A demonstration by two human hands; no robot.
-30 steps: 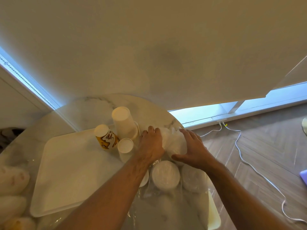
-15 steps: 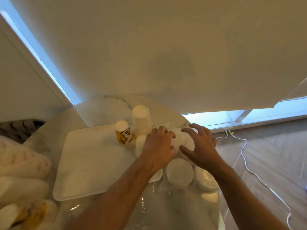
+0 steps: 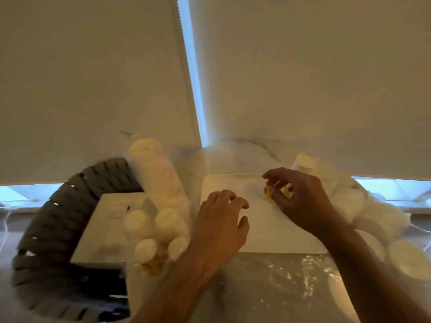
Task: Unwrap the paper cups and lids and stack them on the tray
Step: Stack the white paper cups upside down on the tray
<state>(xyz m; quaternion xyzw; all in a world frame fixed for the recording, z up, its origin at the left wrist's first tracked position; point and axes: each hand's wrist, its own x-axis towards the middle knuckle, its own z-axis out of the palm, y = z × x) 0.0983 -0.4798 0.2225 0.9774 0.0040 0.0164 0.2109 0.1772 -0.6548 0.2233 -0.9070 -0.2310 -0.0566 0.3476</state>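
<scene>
Yellow-printed cup (image 3: 268, 193) on tray (image 3: 263, 238)

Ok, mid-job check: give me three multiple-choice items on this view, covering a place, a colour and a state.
1. Where do the wrapped cup sleeves lie?
A. on the chair left of the table
B. on the tray
C. on the floor at right

2. What colour is the print on the small cup by the right hand?
A. blue
B. yellow
C. green

3. What is the left hand doing?
A. gripping a lid
B. pressing flat on the table
C. holding nothing, fingers loosely curled

Answers:
1 A: the wrapped cup sleeves rest on the woven chair, off the tray.
2 B: the small cup shows yellow beside the right hand.
3 C: the left hand hangs over the tray's edge with nothing in it.
</scene>
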